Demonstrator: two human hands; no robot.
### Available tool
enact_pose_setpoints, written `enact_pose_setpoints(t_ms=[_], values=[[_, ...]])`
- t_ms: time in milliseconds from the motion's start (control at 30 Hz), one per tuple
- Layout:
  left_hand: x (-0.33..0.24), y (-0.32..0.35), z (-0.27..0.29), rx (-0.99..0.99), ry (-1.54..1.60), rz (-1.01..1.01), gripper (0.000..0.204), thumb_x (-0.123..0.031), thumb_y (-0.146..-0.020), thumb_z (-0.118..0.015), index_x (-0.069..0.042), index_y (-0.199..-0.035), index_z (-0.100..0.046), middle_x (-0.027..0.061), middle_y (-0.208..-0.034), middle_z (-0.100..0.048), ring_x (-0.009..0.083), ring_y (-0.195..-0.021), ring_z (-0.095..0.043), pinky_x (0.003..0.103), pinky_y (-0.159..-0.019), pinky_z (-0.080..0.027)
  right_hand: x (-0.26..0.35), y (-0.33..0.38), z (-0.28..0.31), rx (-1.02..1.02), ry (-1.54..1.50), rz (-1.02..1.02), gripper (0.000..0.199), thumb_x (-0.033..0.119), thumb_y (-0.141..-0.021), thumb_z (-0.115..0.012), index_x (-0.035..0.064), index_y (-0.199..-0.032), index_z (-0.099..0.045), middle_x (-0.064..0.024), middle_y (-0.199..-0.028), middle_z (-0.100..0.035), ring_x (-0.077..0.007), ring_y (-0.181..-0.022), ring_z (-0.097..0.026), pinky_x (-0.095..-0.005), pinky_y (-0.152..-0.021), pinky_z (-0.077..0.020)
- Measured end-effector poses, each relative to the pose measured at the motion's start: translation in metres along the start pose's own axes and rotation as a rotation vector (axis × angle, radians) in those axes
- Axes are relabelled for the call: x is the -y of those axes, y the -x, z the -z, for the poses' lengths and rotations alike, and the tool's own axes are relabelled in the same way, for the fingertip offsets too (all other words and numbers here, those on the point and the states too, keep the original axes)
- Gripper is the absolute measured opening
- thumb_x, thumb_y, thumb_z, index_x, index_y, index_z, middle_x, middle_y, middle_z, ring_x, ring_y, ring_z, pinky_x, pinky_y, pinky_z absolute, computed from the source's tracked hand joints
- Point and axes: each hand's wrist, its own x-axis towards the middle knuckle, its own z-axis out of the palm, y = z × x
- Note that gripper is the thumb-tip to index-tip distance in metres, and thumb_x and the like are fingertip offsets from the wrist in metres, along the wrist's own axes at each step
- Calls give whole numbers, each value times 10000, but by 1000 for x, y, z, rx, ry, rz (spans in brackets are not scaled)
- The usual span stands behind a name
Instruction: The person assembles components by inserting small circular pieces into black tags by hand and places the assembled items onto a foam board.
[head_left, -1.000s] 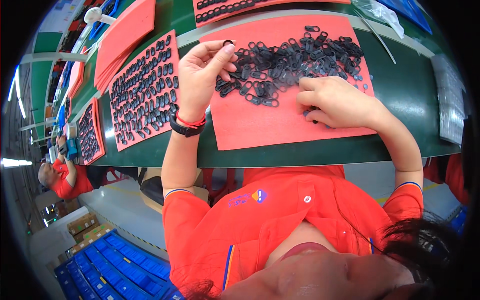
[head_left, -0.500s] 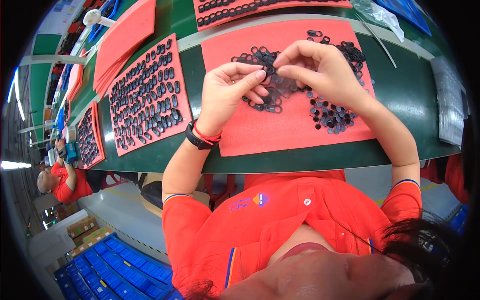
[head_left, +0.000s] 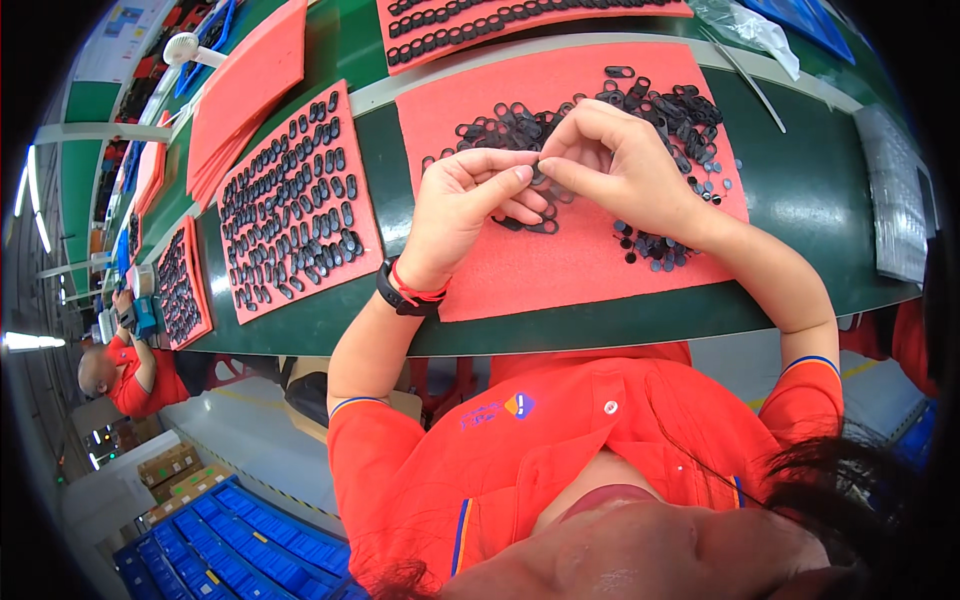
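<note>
Both hands have drawn together since half a second ago: the right hand (head_left: 625, 170) now meets the left hand (head_left: 460, 200) at a small dark piece (head_left: 538, 172). That piece sits between the fingertips above the pink mat (head_left: 540, 282), grey-black and mostly hidden by the fingers. The left grip pinches it between thumb and forefinger; the right grip is closed on its other side. Just beyond lies a jumbled pile of black loops (head_left: 690, 105), with round dark discs (head_left: 657, 250) about the right wrist. Leftward, a second pink mat (head_left: 368, 256) carries rows of black tags (head_left: 351, 187) on the green counter (head_left: 800, 220).
</note>
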Motion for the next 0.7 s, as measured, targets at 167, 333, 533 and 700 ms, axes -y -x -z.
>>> enact_pose_setpoints(t_ms=[167,333,533,700], values=[[-2,1,-1,8,2,0,211,-35,-849,-541,48,-1039,-583,126,-854,-632,135,-687,-621,229,-607,-533,3,0,1,7,-45,-29,51,70,-777,-611,31,-772,-579,5,-713,-508,-39,-581,-476,-191,-507,-353],[-3,0,-1,14,-5,8,208,-36,-849,-543,47,-1033,-588,124,-849,-635,126,-677,-618,224,-603,-529,0,-1,2,24,-85,-89,64,83,-775,-609,31,-762,-575,8,-686,-517,-33,-587,-487,-187,-507,-355],[-2,1,-1,4,-6,9,209,-47,-851,-545,48,-1032,-588,127,-852,-637,126,-669,-618,226,-604,-529,-3,0,0,31,-133,-148,69,91,-778,-607,30,-781,-575,15,-675,-564,-26,-583,-490,-175,-513,-361],[2,1,2,27,-11,2,216,-75,-856,-543,48,-1028,-584,127,-870,-635,148,-687,-631,240,-616,-533,-3,1,1,39,-132,-163,77,100,-783,-606,32,-798,-571,14,-671,-579,-22,-577,-489,-173,-513,-362]])
